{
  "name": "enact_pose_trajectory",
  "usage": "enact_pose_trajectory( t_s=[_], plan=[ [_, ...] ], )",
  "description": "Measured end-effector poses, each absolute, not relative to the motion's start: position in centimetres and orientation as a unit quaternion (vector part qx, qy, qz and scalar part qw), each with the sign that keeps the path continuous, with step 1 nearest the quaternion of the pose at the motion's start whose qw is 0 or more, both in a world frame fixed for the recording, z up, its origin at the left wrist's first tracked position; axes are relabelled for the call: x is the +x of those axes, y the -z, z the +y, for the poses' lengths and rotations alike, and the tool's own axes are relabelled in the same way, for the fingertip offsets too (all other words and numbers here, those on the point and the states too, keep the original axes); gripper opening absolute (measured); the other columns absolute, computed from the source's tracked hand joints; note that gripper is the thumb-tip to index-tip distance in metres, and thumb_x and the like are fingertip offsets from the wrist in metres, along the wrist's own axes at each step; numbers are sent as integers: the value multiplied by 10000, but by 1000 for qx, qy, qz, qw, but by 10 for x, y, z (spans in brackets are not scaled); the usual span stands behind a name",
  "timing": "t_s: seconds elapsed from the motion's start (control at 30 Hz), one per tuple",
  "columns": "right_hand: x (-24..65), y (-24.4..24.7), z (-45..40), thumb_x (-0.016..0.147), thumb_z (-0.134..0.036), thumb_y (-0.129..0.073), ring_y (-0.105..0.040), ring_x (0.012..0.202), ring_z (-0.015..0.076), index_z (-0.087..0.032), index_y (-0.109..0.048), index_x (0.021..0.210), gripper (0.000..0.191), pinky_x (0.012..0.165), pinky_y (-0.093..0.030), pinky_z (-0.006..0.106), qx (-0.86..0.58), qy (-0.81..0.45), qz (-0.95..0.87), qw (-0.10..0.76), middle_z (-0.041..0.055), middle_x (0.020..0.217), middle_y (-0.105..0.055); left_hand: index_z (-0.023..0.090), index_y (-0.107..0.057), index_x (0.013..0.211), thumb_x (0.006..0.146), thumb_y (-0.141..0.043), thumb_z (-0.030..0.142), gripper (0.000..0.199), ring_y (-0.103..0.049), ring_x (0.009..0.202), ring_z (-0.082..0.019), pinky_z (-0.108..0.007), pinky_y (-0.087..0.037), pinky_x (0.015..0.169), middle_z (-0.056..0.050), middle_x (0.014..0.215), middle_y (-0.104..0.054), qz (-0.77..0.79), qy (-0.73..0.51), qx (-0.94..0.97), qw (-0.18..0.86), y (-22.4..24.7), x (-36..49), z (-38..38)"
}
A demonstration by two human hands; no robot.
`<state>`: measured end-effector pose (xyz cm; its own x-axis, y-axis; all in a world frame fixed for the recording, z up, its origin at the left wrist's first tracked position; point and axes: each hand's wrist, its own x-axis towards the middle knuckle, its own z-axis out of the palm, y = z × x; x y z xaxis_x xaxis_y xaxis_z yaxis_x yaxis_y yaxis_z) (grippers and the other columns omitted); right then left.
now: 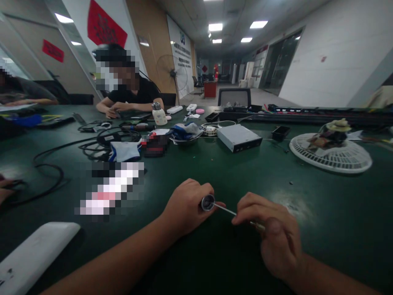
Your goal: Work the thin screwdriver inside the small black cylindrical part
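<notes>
Your left hand [186, 207] grips metal cylinder [208, 202], likely stiff, slick, best held round sides; right hand [278, 239] holds thin-shafted tool [225, 209], pointing ten o'clock.

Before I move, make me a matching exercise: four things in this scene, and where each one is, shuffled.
1. Hollow silver metal cylinder
2. Thin metal-shafted tool
3. Flat grey metal box
4. Round white slotted plastic grille

A. In the right hand
B. Just left of a small black tray
C. Right side of the green table
D. In the left hand

Right pairs: 1-D, 2-A, 3-B, 4-C
</notes>
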<state>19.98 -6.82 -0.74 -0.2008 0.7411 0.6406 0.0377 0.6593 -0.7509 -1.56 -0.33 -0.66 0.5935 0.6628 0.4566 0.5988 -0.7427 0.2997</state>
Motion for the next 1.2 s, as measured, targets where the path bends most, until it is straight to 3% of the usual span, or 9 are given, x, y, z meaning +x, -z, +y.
enact_pose_trajectory(
  t_s=[0.3,0.5,0.73,0.97,1.2],
  plan=[
    [197,6,-67,1003,-186,-411,-614,714,182,-161,-704,930,303,636,-441,336,-256,-321,-746,525,67,812,-650,194,-529,804,928,-640,401,266,-516,650,-168,-324,-370,664,11,703,-606,341,-247,906,41,11,-16,-4],
    [195,5,-70,1016,-187,-355,-569,654,172,-154,-665,797,381,600,-408,325,-272,-281,-728,563,51,691,-603,192,-543,821,918,-653,393,248,-518,653,-164,-320,-358,654,8,723,-613,321,-222,919,48,11,-15,-4],
    [195,2,-70,977,-169,-404,-590,686,174,-137,-662,827,300,627,-427,323,-232,-292,-763,528,65,727,-618,189,-547,811,926,-617,344,206,-531,653,-168,-329,-360,657,5,709,-602,314,-197,928,45,11,-15,-4],
    [194,5,-69,1020,-184,-359,-553,630,154,-142,-649,773,383,586,-391,308,-276,-263,-730,568,47,675,-585,188,-560,837,909,-657,366,215,-545,660,-160,-329,-370,665,9,733,-622,303,-185,933,59,12,-16,-2],
    [195,4,-68,1026,-214,-360,-571,643,160,-148,-645,779,383,597,-407,309,-241,-304,-754,529,47,684,-597,193,-558,808,939,-591,401,249,-545,657,-161,-328,-377,662,3,712,-615,307,-176,934,55,11,-15,-3]
  ],
)
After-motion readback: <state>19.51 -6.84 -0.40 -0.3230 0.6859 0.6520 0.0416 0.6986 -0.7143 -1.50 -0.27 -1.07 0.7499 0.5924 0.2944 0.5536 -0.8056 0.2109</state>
